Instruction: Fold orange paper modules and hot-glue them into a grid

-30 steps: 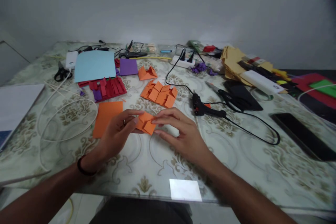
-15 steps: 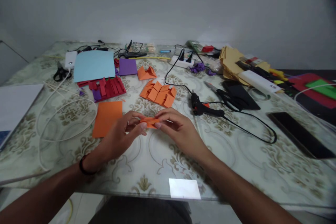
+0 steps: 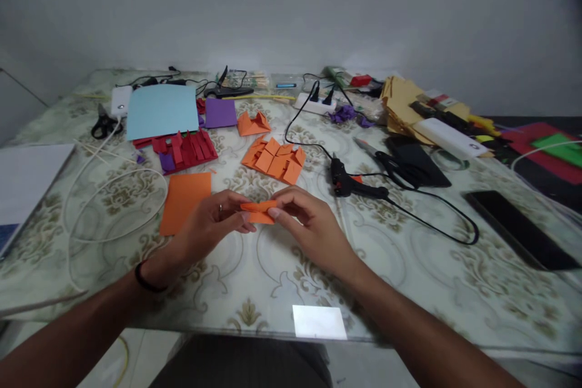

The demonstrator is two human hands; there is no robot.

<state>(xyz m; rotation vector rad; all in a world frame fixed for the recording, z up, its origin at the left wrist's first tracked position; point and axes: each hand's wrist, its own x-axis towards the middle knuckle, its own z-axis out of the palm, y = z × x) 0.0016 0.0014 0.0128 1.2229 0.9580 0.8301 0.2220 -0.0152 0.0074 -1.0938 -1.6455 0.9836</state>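
A small folded orange paper (image 3: 260, 216) is pinched at both ends above the table. My left hand (image 3: 211, 218) grips its left end, and my right hand (image 3: 309, 221) has thumb and fingers closed on its right end. Just left of my left hand lies a flat orange sheet (image 3: 184, 200), partly under the hand. Beyond the hands are several folded orange pieces (image 3: 275, 160) in a cluster, and another folded orange piece (image 3: 253, 123) sits behind them.
A black glue gun (image 3: 357, 185), scissors (image 3: 395, 170) and a phone (image 3: 521, 227) lie to the right. Red folded strips (image 3: 193, 150), a light blue sheet (image 3: 161, 112) and a purple square (image 3: 220, 113) are at the back left. A white cable (image 3: 122, 173) loops on the left.
The held paper has tilted so that more of its lower flat part shows. My left fingertips have shifted slightly at its left end.
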